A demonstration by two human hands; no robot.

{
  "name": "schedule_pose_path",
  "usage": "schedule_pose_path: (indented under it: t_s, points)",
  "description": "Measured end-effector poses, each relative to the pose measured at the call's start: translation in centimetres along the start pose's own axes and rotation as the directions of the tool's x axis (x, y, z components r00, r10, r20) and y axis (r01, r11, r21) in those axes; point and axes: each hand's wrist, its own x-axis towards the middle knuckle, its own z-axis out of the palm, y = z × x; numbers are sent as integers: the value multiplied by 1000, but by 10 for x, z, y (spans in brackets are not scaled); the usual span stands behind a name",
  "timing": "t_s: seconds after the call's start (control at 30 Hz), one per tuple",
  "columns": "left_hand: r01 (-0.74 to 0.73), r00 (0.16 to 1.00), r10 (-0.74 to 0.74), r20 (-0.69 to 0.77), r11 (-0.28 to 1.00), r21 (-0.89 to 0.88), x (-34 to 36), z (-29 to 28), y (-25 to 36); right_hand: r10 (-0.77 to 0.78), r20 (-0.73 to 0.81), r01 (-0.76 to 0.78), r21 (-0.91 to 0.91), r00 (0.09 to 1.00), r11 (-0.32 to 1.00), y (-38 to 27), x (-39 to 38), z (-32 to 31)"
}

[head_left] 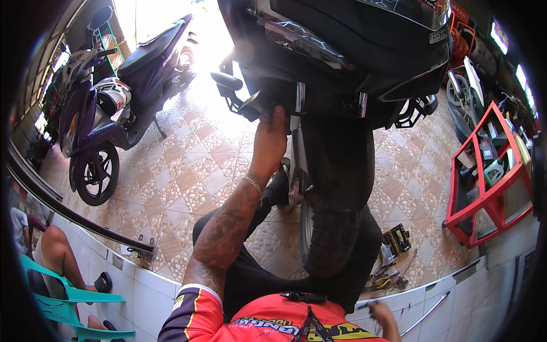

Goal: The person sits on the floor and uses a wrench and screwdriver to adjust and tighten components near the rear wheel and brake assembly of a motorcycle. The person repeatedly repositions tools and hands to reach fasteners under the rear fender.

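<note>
Above me is the dark front end of a motorcycle [336, 40], its front tire [327, 242] between my legs. My left hand [269, 137] reaches up beneath the bodywork beside the silver fork tube, touching the underside near a small angular black part [256, 105]; its fingertips are partly hidden. At lower right, my right hand [380, 313] is closed on a small dark object, apparently a tool handle, near a long metal rod [424, 313] on the white tiled ledge.
A purple scooter [142, 68] stands left. A red metal rack [473, 216] holding parts is right. An open tool case [396, 242] and loose tools [390, 280] lie beside my leg. A person's leg [62, 253] rests by a teal chair [80, 296], lower left.
</note>
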Motion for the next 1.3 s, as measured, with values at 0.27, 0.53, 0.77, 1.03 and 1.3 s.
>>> schedule_pose_path:
  t_s: [0.27,0.53,0.77,1.03,1.3]
  points:
    - [54,998,-53,-19,998,17,-5,4,-2,19,244,90,-428,970,899,52,-7,40]
    - [1,1000,1,-15,992,123,-9,1,2,-171,-2,114,-739,985,664,-36,-18,-14]
    - [27,1000,-28,5,997,76,-12,2,1,-887,-181,681,-582,425,445,-258,-210,-95]
    - [-94,995,99,-14,974,206,-10,-4,-3,-984,-161,705,-706,-82,57,-392,-315,-107]
    - [-159,981,185,-59,940,302,-9,-3,-2,-989,127,583,-810,75,-60,-419,-318,-71]
